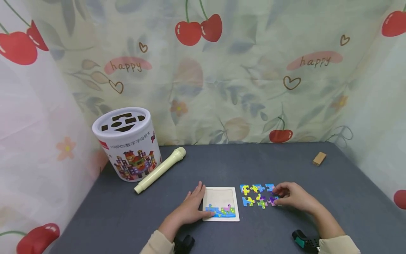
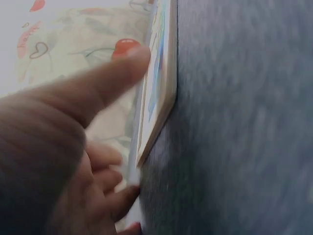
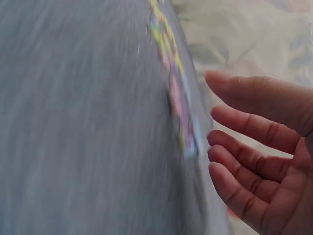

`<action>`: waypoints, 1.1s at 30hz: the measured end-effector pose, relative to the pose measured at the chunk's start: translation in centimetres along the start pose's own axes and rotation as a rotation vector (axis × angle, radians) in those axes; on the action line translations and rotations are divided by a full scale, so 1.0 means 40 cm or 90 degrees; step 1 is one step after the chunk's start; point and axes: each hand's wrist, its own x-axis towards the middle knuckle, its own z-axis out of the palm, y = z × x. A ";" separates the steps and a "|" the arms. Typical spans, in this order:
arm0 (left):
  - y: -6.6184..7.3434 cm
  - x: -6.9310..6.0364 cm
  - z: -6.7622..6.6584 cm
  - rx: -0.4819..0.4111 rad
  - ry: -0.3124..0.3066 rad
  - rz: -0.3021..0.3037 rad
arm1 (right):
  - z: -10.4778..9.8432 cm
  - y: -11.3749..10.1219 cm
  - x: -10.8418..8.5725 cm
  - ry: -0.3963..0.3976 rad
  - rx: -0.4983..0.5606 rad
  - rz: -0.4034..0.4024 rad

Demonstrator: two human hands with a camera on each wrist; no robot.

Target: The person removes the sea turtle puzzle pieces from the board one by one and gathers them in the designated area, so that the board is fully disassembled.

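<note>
A square wooden puzzle tray (image 1: 221, 196) lies flat on the table, with joined blue and green pieces (image 1: 226, 211) along its near side. My left hand (image 1: 189, 209) is at the tray's left edge, fingers extended along it and thumb reaching over the near left corner; the left wrist view shows that thumb (image 2: 112, 78) over the rim. Right of the tray lie several loose jigsaw pieces (image 1: 248, 201) in two rough rows. Over their right end hovers my right hand (image 1: 296, 197), fingers loosely bent. In the right wrist view a gap shows between thumb (image 3: 254, 93) and fingers, with nothing held.
A white tub (image 1: 127, 148) with shape cutouts in its lid stands at the back left. Against it lies a cream microphone-shaped stick (image 1: 160, 170). A small wooden block (image 1: 319, 158) is at the far right of the dark table (image 1: 203, 165). Printed cloth hangs around.
</note>
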 end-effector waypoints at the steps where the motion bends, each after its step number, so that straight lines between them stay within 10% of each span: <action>1: -0.003 -0.001 -0.002 -0.009 -0.004 0.007 | 0.006 -0.011 0.006 0.004 -0.006 -0.001; 19: -0.017 0.004 -0.016 0.027 -0.054 0.057 | 0.174 -0.205 0.150 -0.080 -0.023 -0.156; 33: -0.018 0.005 -0.022 0.007 -0.056 0.068 | 0.285 -0.270 0.204 -0.204 0.043 -0.170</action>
